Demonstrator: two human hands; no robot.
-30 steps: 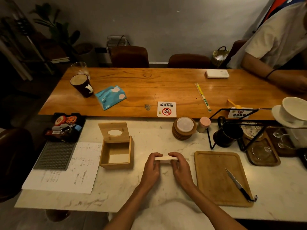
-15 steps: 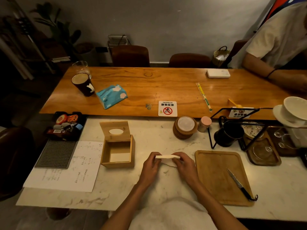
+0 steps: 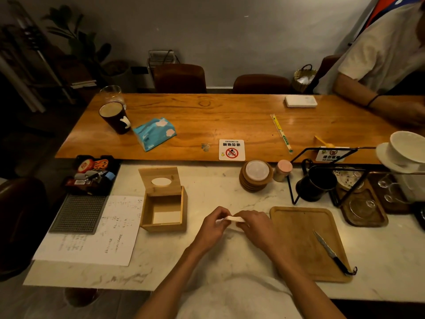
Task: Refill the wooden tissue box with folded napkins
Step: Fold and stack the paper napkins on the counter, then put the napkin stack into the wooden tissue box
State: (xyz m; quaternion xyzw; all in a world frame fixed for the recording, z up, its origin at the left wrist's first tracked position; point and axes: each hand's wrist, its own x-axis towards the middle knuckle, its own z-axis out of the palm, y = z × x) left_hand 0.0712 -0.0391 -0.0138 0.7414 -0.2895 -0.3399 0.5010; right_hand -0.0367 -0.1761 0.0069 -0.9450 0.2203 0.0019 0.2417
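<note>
The wooden tissue box (image 3: 163, 211) stands on the marble counter with its hinged lid (image 3: 161, 181) tipped back; something white lies on its floor. To its right, my left hand (image 3: 213, 229) and my right hand (image 3: 255, 227) pinch the two ends of a small folded white napkin (image 3: 233, 218) just above the counter. The hands sit close together and hide most of the napkin. A blue soft pack of tissues (image 3: 154, 133) lies on the wooden table beyond.
A wooden board (image 3: 299, 236) with a knife (image 3: 330, 252) lies right of my hands. A printed sheet (image 3: 99, 229) and a dark mat (image 3: 79, 214) lie left of the box. Stacked coasters (image 3: 255, 176), a black mug (image 3: 316, 184) and a seated person (image 3: 379, 65) are further back.
My hands have drawn closer together on the napkin, which now shows shorter between them. The box has not moved.
</note>
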